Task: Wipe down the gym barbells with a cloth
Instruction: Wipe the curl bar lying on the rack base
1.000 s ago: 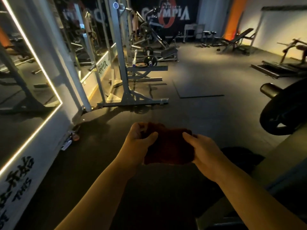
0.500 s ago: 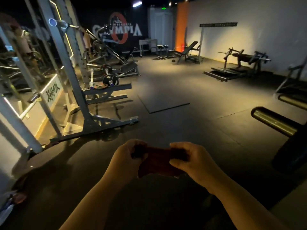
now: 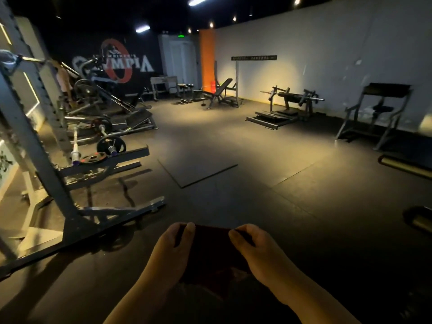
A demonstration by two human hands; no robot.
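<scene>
Cloth [image 3: 210, 251] — dark, stretched between left hand [image 3: 170, 250] and right hand [image 3: 256, 252], fingers [image 3: 187, 232] pinching its top corners. Barbells [image 3: 75, 143] — racked at 10 o'clock, well apart, long axis running away; left hand nearer.

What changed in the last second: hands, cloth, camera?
The view swung up and to the right: the white wall and ceiling lights now show, and the squat rack slid toward the left edge. The left hand and right hand sit lower in frame. Unchanged: both grip the dark red cloth between them; the barbell on the rack is untouched.
</scene>
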